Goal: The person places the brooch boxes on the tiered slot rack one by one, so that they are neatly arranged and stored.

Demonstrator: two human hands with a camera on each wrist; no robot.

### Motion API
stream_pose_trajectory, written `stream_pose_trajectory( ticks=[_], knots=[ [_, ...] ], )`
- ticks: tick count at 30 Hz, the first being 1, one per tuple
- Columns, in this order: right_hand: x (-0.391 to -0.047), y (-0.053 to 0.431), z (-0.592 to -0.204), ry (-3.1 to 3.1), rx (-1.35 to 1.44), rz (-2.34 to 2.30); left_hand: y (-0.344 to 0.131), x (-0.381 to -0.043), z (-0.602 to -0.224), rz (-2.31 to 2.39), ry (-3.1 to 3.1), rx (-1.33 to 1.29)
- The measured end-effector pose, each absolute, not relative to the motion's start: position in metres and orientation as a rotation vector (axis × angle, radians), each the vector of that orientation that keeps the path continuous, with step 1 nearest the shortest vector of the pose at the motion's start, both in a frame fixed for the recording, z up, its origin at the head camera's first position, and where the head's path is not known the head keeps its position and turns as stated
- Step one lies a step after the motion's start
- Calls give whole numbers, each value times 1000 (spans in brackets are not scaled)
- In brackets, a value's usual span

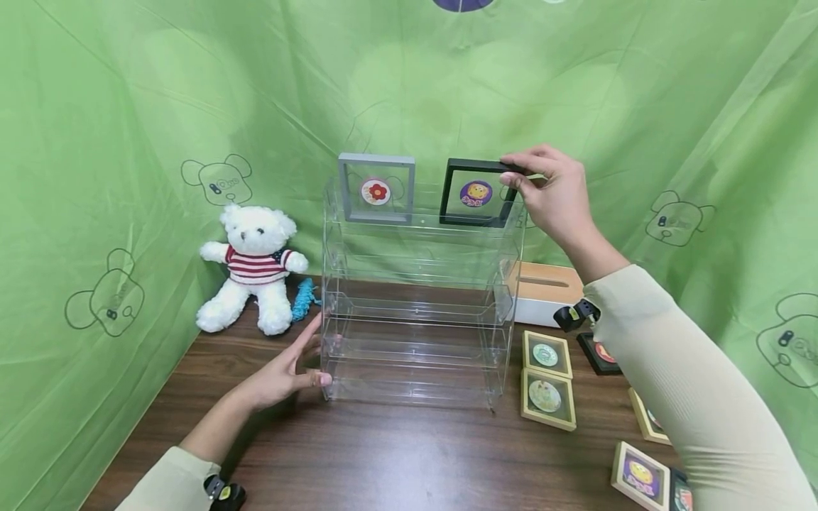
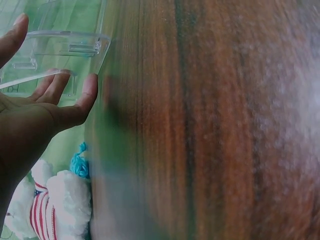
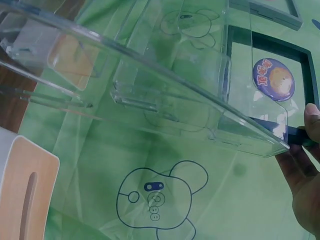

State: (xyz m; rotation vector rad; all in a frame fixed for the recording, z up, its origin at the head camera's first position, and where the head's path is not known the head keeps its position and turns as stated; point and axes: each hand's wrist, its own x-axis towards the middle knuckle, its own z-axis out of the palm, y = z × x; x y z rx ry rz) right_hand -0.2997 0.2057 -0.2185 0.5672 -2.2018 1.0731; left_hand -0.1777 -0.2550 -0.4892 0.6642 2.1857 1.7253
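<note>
A clear acrylic tiered display rack (image 1: 415, 348) stands upright on the wooden table. On its top tier, a grey frame (image 1: 377, 218) with a red-flower badge stands at the left. To its right is a black frame (image 1: 478, 164) with a purple and yellow badge. My right hand (image 1: 554, 191) pinches the black frame's upper right corner between thumb and fingers; the frame's lower part lies behind the tier's clear front lip (image 3: 260, 145). Low on the rack's left side, my left hand (image 1: 281, 376) touches it with spread fingers, the thumb at the front edge.
A white teddy bear (image 1: 254, 238) and blue yarn (image 1: 304, 299) sit left of the rack. A wood-topped tissue box (image 1: 546, 279) is behind right. Several framed badges, including a yellow frame (image 1: 548, 422), lie on the right of the table (image 1: 396, 454). Green cloth (image 1: 447, 85) hangs behind.
</note>
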Motion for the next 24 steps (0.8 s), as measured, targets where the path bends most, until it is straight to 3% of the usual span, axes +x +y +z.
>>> stream_pose_trajectory(
  ticks=[24],
  knots=[
    [-307, 211, -225, -2171, 721, 784, -254, -177, -488, 1704, 2215, 662]
  ],
)
